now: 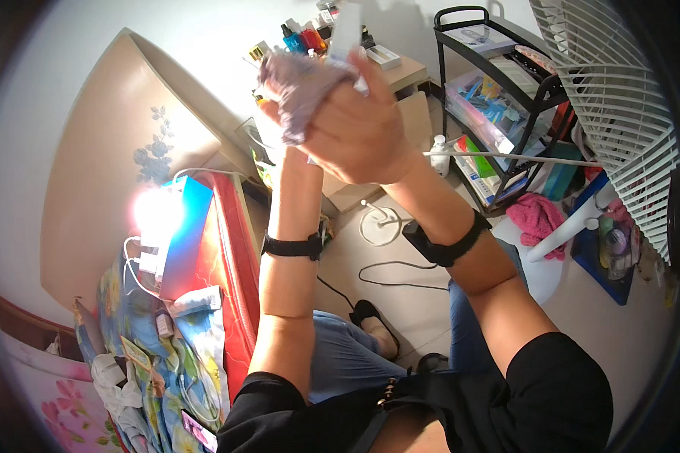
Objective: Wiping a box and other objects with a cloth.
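Note:
A crumpled greyish-mauve cloth [303, 93] is bunched between my raised hands, blurred by motion. My right hand [360, 133] is closed over its right side. My left hand [270, 110] is mostly hidden behind the cloth, with part of it showing at the cloth's left edge, pressed against it. A pale, flat-looking object [345, 34] sticks up out of the cloth beside my right fingers; blur hides what it is and which hand grips it. Black bands circle both my forearms.
Bottles [303, 39] crowd a bedside cabinet [411, 73] beyond my hands. Right stand a black tiered cart [487, 102] and a white fan [612, 96]. Left, a glaring lamp [158, 215] sits by a blue box [187, 226] on the bed. Cables cross the floor.

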Available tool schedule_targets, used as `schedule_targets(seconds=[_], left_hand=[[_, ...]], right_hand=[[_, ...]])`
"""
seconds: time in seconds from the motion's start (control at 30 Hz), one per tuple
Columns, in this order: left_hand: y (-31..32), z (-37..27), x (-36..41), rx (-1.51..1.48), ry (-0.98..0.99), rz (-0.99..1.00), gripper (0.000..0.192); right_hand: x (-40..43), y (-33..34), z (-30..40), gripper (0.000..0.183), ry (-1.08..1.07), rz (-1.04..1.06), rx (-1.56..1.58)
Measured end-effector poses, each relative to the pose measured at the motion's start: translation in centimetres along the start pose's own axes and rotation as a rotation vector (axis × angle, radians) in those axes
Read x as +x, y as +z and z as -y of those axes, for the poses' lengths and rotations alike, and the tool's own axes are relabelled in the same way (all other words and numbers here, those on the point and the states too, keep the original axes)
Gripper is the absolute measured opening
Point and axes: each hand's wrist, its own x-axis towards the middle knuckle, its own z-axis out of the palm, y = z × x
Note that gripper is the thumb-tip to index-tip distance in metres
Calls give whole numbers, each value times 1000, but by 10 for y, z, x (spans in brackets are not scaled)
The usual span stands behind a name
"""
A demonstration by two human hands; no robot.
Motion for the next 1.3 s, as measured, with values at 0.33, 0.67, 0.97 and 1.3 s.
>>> schedule_targets(seconds=[0.33, 0.67, 0.97, 1.3], left_hand=[[43, 19, -43, -153, -193, 200, 40], [50, 15, -65, -139, -270, 246, 43], [52, -2, -91, -28, -398, 288, 47], [52, -78, -77, 832, -261, 717, 45]], right_hand=[[19, -21, -4, 18, 182, -170, 421], [-3, -14, -63, 22, 703, -367, 290], [-16, -14, -68, 31, 997, -405, 397], [-3, -18, -53, 15, 650, -151, 64]])
